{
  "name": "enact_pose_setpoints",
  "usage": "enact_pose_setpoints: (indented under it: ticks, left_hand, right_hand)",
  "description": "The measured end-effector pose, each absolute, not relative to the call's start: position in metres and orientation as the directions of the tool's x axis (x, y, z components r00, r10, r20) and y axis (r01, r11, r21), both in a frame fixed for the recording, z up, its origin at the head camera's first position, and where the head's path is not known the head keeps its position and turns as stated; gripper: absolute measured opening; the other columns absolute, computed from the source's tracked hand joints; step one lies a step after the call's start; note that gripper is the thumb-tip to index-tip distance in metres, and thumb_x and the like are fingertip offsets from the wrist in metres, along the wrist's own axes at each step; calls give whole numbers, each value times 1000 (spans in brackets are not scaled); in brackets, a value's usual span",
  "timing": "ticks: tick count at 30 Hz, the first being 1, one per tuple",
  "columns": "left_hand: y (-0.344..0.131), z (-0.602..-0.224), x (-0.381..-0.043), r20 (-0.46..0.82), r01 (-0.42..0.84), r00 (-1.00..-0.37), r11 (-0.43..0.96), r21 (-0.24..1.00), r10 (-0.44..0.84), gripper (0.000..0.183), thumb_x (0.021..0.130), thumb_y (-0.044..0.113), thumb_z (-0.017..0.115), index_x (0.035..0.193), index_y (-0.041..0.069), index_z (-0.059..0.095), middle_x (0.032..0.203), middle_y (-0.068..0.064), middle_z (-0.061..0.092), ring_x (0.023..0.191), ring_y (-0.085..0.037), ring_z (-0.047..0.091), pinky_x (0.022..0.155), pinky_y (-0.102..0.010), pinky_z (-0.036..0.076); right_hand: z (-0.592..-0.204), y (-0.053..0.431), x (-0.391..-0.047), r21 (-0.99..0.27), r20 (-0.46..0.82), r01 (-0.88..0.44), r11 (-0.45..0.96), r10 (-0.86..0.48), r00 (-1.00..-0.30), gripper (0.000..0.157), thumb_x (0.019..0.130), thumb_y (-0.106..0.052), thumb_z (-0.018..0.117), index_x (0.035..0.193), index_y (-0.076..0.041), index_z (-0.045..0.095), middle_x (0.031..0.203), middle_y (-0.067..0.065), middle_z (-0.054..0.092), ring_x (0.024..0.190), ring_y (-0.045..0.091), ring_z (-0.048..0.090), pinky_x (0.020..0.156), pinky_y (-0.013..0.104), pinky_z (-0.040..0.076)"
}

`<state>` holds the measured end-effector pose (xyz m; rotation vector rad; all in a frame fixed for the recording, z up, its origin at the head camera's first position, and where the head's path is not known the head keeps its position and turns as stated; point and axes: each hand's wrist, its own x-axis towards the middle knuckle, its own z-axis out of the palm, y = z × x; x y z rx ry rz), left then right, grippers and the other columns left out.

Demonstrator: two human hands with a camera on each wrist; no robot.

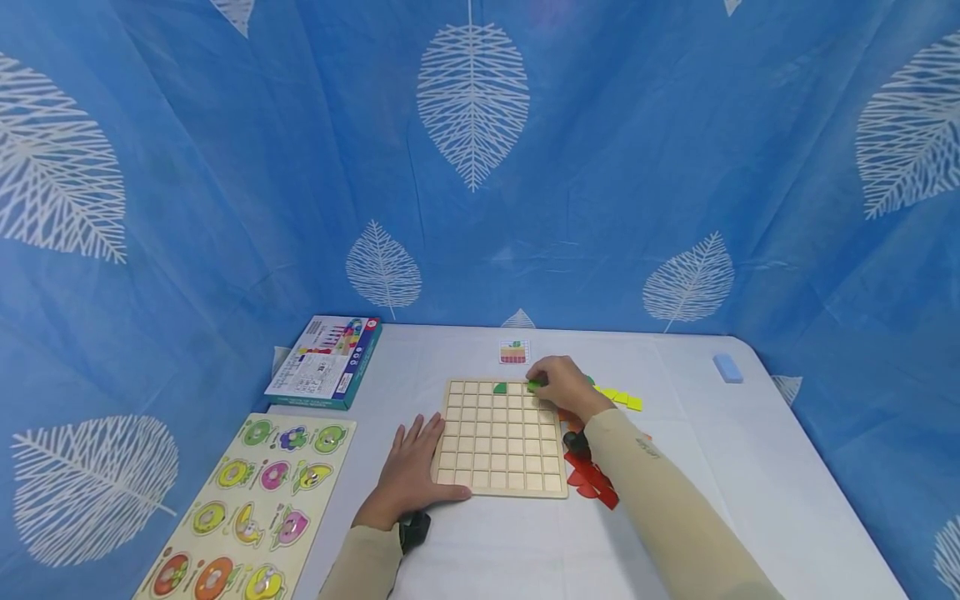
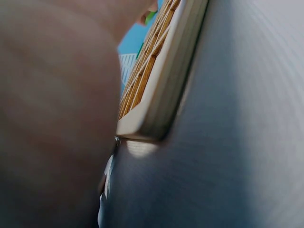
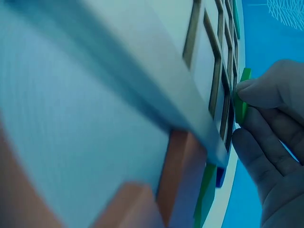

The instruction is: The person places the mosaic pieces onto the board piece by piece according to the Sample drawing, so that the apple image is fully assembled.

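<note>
A wooden grid board (image 1: pixel 501 465) lies flat on the white table. My left hand (image 1: pixel 408 475) rests at its left front corner, fingers spread along the left side and thumb along the front edge. Between thumb and fingertips, my right hand (image 1: pixel 566 387) pinches a bright green tile (image 3: pixel 242 102) over the far right of the grid. One dark green tile with a rounded side (image 1: pixel 500 388) sits in the far row, to the left of that hand. Just behind the board is a small picture card (image 1: pixel 514 352) showing a coloured grid pattern.
Red tiles (image 1: pixel 592 481) lie heaped right of the board, partly under my right forearm. Yellow tiles (image 1: pixel 622 398) spread beyond it, with orange ones between. A fruit puzzle board (image 1: pixel 296 508) and a box (image 1: pixel 324 360) stand left. A blue block (image 1: pixel 727 368) is far right.
</note>
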<state>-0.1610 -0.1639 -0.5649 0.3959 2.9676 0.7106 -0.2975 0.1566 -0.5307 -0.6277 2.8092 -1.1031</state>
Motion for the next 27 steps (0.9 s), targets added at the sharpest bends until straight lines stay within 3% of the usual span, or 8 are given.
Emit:
enact_pose_setpoints:
  ticks: [13,27]
  left_hand:
    - [-163,-564,-161,5,235,-965,858,457,262,133,63,83,80,163,8,38,169,-9,32,158,-35,16,125,-59,6]
    - [-164,-565,-162,-13,231,-964,863,449,264,135,62,87,77,165,10,35,171,-6,30,159,-32,13,126,-56,3]
  right_hand:
    - [-526,134,-294,-679,69,-356,642,-427,-902,24,92,5,78,113,-4,80,107,4,74,102,21,70,92,40,58]
    - [-532,123,-295,-637,124,-420,647,-451,-884,24,92,8,74,111,-6,80,109,5,74,106,23,69,93,42,57]
